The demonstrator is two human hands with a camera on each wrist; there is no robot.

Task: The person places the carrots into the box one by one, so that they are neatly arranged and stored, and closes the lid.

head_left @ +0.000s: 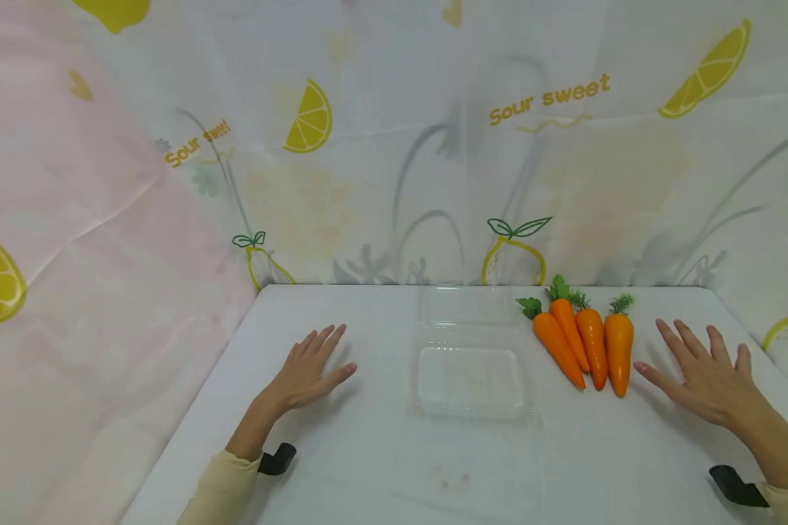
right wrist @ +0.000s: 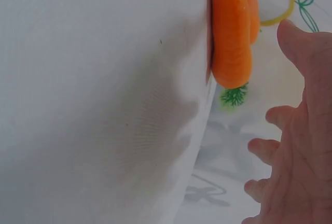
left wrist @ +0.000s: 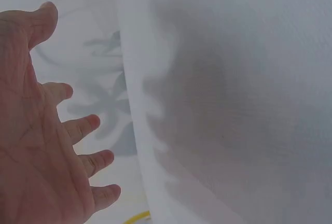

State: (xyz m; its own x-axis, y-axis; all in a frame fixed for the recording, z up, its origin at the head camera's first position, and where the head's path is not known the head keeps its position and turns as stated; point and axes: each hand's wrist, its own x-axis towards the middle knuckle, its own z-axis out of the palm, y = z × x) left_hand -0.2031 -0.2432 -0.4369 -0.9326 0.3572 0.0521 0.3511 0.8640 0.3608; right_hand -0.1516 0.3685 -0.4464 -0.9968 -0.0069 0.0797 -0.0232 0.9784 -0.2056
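Note:
Several orange carrots (head_left: 593, 346) with green tops lie side by side on the right half of the white table. Left of them is a clear plastic box (head_left: 470, 383), its lid (head_left: 466, 305) folded back toward the wall. My right hand (head_left: 712, 379) hovers palm down just right of the carrots, fingers spread and holding nothing. In the right wrist view the nearest carrot (right wrist: 231, 37) is beyond the thumb, apart from it. My left hand (head_left: 311, 372) is over the table left of the box, fingers extended, nothing in it; its palm (left wrist: 36, 146) shows in the left wrist view.
The white table (head_left: 341, 467) ends at a back edge against a cloth (head_left: 381, 182) printed with lemons and words. More of this cloth hangs at the left and right sides. Black wrist mounts (head_left: 278, 459) are on both forearms, by the cream sleeves (head_left: 219, 485).

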